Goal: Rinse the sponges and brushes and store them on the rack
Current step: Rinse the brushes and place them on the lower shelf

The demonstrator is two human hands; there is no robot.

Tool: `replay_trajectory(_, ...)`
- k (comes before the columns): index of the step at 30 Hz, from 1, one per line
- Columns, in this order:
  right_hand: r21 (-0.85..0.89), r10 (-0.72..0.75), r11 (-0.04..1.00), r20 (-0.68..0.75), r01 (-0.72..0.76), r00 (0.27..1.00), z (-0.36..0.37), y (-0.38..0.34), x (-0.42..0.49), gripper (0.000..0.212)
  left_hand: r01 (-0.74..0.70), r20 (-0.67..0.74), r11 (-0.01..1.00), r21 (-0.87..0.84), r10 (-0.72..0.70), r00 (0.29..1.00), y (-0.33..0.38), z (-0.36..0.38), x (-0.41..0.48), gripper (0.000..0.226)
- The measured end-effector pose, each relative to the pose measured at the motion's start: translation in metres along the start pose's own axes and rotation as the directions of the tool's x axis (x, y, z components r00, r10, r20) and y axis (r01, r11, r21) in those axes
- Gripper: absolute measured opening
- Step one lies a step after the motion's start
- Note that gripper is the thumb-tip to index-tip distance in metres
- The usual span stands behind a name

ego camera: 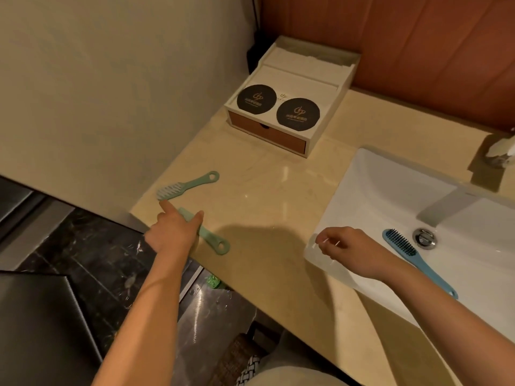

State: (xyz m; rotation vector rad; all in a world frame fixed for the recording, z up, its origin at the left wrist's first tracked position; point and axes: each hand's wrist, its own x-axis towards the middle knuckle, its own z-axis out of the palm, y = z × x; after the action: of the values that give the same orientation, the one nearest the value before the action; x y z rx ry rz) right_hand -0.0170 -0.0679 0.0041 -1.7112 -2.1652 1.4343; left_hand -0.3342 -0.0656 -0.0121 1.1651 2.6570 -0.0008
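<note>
Two mint-green brushes lie on the beige counter [267, 190] near its left end. The far green brush [195, 183] has its bristles toward the counter's edge. The near green brush [216, 242] runs under my left hand [172, 232], which lies over its head end with forefinger and thumb spread straight; the other fingers are hidden. A blue brush [408, 250] lies bristles-up inside the white sink [376, 185], left of the drain [425, 238]. My right hand [348, 252] hovers over the sink's left rim with its fingers loosely curled and nothing in them. No sponge or rack is in view.
A white box with a brown drawer [289, 140] and two black round coasters stands at the counter's back. A faucet [448, 203] reaches over the sink from the right. The wall is on the left; dark floor lies below the counter's edge.
</note>
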Motion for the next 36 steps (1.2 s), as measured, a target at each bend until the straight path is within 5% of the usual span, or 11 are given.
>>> replay_trajectory(5, -0.007, -0.005, 1.000, -0.004, 0.005, 1.000, -0.001, -0.006, 0.001, 0.013, -0.061, -0.008, 0.997, -0.041, 0.061, 0.998, 0.008, -0.001, 0.001, 0.050)
replay_trajectory(9, -0.014, -0.023, 1.000, 0.001, 0.023, 1.000, 0.003, -0.015, 0.004, 0.018, -0.149, -0.071, 0.957, -0.247, 0.135, 0.988, 0.017, -0.008, -0.008, 0.045)
replay_trajectory(14, 0.141, -0.087, 0.986, -0.036, 0.091, 0.996, 0.012, -0.052, 0.014, 0.044, -0.056, 0.078, 0.599, -0.798, 0.196, 0.978, 0.058, -0.023, -0.046, 0.028)
replay_trajectory(19, 0.149, -0.213, 0.958, -0.207, 0.246, 0.955, 0.009, -0.082, 0.026, 0.038, 0.014, 0.164, 0.452, -0.892, 0.295, 0.941, 0.092, -0.021, -0.071, 0.029)
replay_trajectory(22, 0.164, -0.159, 0.966, -0.230, 0.199, 0.960, 0.001, -0.076, 0.031, 0.025, 0.091, 0.264, 0.399, -0.912, 0.405, 0.875, 0.090, -0.030, -0.061, 0.013)
replay_trajectory(24, 0.218, -0.101, 0.965, -0.212, 0.148, 0.972, -0.003, -0.069, 0.030, 0.024, -0.002, 0.195, 0.463, -0.887, 0.377, 0.905, 0.077, -0.033, -0.041, 0.010)
replay_trajectory(26, 0.299, -0.031, 0.950, -0.197, 0.090, 0.980, -0.005, -0.061, 0.028, 0.022, -0.138, 0.064, 0.634, -0.761, 0.285, 0.956, 0.057, -0.029, -0.011, 0.020)
replay_trajectory(30, 0.314, 0.064, 0.950, -0.192, 0.000, 0.979, -0.008, -0.046, 0.025, 0.018, -0.257, 0.003, 0.929, -0.266, 0.267, 0.964, 0.018, -0.022, 0.044, 0.049)
replay_trajectory(36, 0.337, 0.112, 0.941, -0.227, -0.030, 0.968, -0.016, -0.022, 0.021, 0.020, -0.360, 0.060, 0.932, 0.037, 0.358, 0.932, -0.012, -0.020, 0.084, 0.057)
